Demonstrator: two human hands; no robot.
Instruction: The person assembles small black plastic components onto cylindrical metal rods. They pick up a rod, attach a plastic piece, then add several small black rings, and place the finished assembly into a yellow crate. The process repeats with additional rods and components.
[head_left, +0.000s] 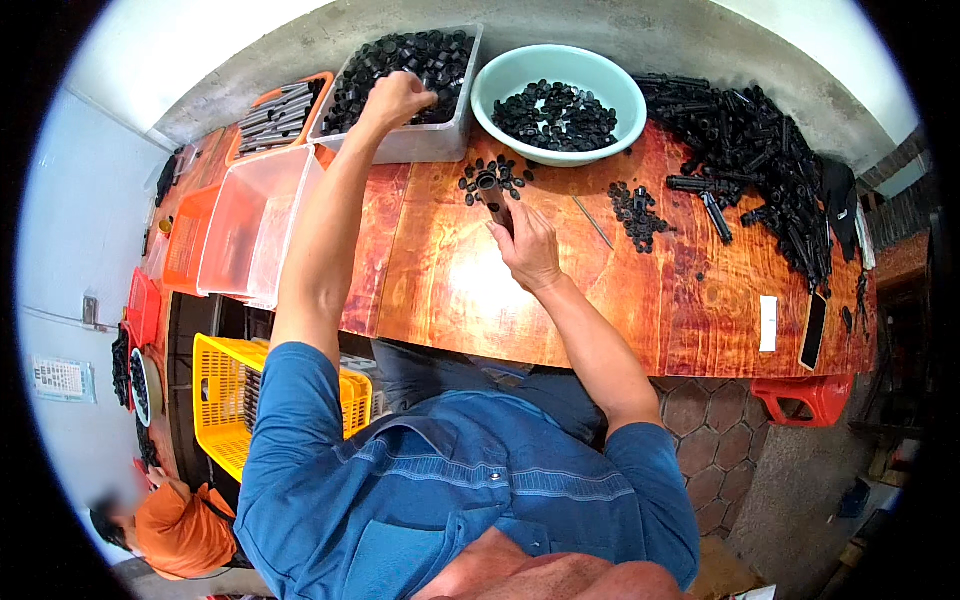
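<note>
My left hand [396, 101] reaches into a clear plastic bin [425, 148] heaped with short black plastic caps [432, 52]. Its fingers are bent together over the pile, and what they pinch is hidden. In my right hand [531, 248] is a dark tube [494, 199], held tilted with its open round end facing away from me. Just beyond the tube, small black oval parts [508, 172] lie loose on the table. A pale green bowl [560, 155] behind them holds many more of these small black parts.
Black tubular assemblies [750, 140] pile up at right, near small black rings [638, 215]. A thin metal rod [594, 222] and a phone [813, 332] lie on the wooden table [450, 290]. Leftward are grey tubes [278, 115], an empty clear bin [255, 215] and a yellow crate [215, 400]. Another person [185, 530] sits lower left.
</note>
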